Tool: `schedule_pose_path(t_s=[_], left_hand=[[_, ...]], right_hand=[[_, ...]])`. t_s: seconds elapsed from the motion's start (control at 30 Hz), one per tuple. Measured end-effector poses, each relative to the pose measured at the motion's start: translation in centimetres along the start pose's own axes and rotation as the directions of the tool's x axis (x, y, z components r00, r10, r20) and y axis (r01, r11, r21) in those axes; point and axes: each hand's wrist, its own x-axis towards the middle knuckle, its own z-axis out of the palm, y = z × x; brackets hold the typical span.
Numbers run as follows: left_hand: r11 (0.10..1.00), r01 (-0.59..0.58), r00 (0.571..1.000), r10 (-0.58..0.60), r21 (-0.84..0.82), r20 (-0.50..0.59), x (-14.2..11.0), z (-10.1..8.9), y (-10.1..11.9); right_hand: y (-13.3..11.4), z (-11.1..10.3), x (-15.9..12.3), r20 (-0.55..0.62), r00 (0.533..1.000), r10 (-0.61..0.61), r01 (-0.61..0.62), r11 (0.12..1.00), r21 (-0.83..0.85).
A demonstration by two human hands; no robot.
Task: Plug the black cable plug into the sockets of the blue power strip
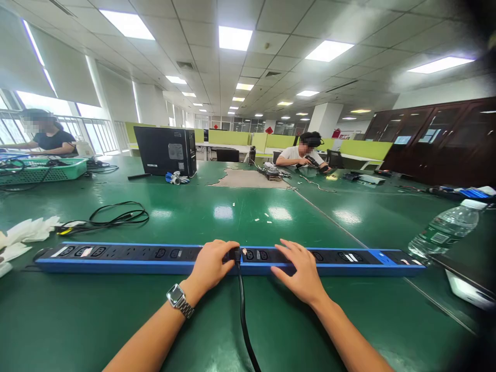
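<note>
The left hand [213,263] pinches a plug [237,255] at the middle of the blue-edged strip [256,269], which lies left to right across the table [186,214]; the cord [243,310] runs nearside. The right hand [300,271] is spread over the strip, grasping nothing; contact is unclear. The plug looks at least partly placed, full seating cannot be told, and the other visible sockets hold no plugs. Room opens near and far of the strip, tighter by the cable [120,219] far left and bottle [445,230] at the right end.
</note>
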Motion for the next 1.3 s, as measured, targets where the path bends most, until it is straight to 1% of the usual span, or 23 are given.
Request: schedule_pose_path(t_s=[0.1,0.2,0.3,0.37,0.4,0.47,0.53,0.57,0.6,0.7,0.77,0.8,0.97,1.03,1.1,1.3], left_hand=[[0.998,0.046,0.999,-0.046,0.05,0.001,-0.7,-0.5,-1.0],[0.994,0.036,0.999,-0.035,0.107,-0.008,-1.3,-0.6,-1.9],[0.992,0.017,0.999,-0.013,0.122,-0.034,-1.5,-0.3,-2.2],[0.993,0.026,0.999,-0.021,0.116,-0.039,-1.4,-0.1,-2.3],[0.993,0.026,0.999,-0.022,0.113,-0.038,-1.4,-0.1,-2.3],[0.993,0.027,0.999,-0.022,0.111,-0.039,-1.3,-0.1,-2.3],[0.994,0.026,0.999,-0.022,0.11,-0.038,-1.4,-0.2,-2.3],[0.994,0.027,0.999,-0.023,0.109,-0.037,-1.4,-0.2,-2.2],[0.994,0.029,0.999,-0.025,0.106,-0.037,-1.4,-0.3,-2.2],[0.994,0.037,0.999,-0.033,0.104,-0.038,-1.5,-0.3,-2.1],[0.993,0.042,0.999,-0.038,0.107,-0.037,-1.5,-0.3,-2.0],[0.993,0.042,0.999,-0.038,0.109,-0.038,-1.5,-0.3,-2.0],[0.994,0.028,0.998,-0.023,0.102,-0.051,-1.4,-0.3,-2.1],[0.995,0.031,0.998,-0.026,0.1,-0.049,-1.4,-0.2,-2.1],[0.994,0.035,0.999,-0.031,0.102,-0.042,-1.4,-0.2,-2.1],[0.996,0.024,0.999,-0.021,0.087,-0.041,-1.4,-0.5,-1.8]], right_hand=[[-2.8,0.5,0.7,-0.024,0.994,-0.103,0.104,0.993,0.058],[-6.5,1.8,1.9,-0.038,0.982,-0.184,0.187,0.976,0.113],[-9.5,3.2,3.4,-0.024,0.972,-0.234,0.235,0.958,0.167],[-10.5,3.6,4.2,-0.057,0.97,-0.236,0.243,0.95,0.197],[-10.5,3.5,4.4,-0.107,0.971,-0.214,0.233,0.95,0.209],[-9.6,2.8,4.6,-0.256,0.961,-0.107,0.168,0.959,0.229],[-7.8,1.7,4.4,-0.385,0.922,0.039,0.066,0.965,0.255],[-6.6,1.1,4.1,-0.411,0.906,0.1,0.017,0.963,0.27],[-5.4,0.7,3.7,-0.403,0.904,0.14,-0.023,0.959,0.281],[-1.9,0.0,2.4,-0.271,0.945,0.183,-0.103,0.953,0.284],[-0.6,0.0,1.8,-0.196,0.965,0.176,-0.121,0.958,0.261],[-0.2,0.0,1.6,-0.178,0.97,0.163,-0.116,0.962,0.249],[-0.4,-0.2,1.6,-0.122,0.991,0.053,-0.022,0.971,0.239],[-0.5,-0.3,1.6,-0.103,0.994,0.042,-0.016,0.97,0.244],[-0.5,-0.4,1.5,-0.107,0.993,0.058,-0.032,0.972,0.232],[-1.1,-0.2,0.9,-0.143,0.99,-0.02,0.032,0.997,0.077]])
